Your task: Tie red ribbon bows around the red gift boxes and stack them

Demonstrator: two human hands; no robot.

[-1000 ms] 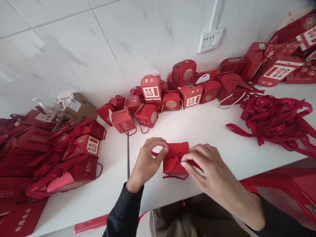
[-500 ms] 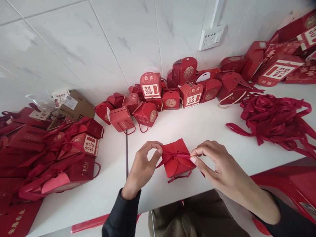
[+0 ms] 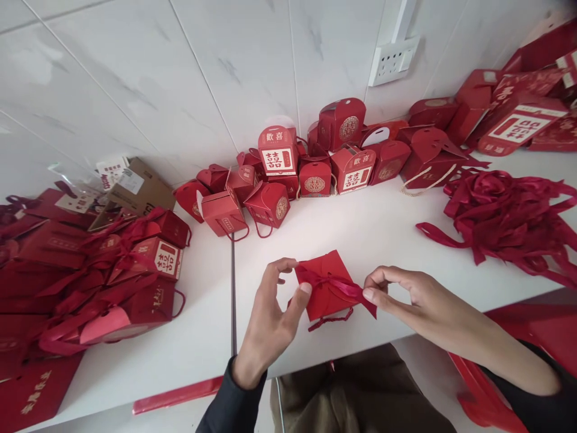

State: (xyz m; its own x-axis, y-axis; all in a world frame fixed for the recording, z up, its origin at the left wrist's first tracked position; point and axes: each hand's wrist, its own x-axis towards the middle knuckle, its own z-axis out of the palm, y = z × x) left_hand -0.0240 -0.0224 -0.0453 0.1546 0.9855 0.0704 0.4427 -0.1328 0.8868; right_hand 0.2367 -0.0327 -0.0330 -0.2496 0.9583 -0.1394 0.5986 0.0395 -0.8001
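Observation:
A small red gift box (image 3: 322, 305) sits on the white table in front of me, with overlapping curved flaps on top. A dark red ribbon (image 3: 345, 287) is knotted across its top, and a twisted red cord handle (image 3: 331, 319) hangs on the near side. My left hand (image 3: 276, 319) is at the box's left side, its thumb on the near edge and its index finger at the far corner. To the right, my right hand (image 3: 399, 296) pinches the ribbon's tail between thumb and index finger. The ribbon's left tail is mostly hidden by my left hand.
Along the wall stand several red boxes (image 3: 276, 153). More ribbon-tied boxes (image 3: 148, 300) are heaped on the left, near an open cardboard carton (image 3: 137, 187). A pile of loose ribbons (image 3: 500, 210) lies at the right. A red stool (image 3: 478, 385) is at the lower right.
My right hand has moved right, drawing the ribbon's tail outward. My left thumb and index finger have parted from their pinch on the ribbon and now rest at the box's left side.

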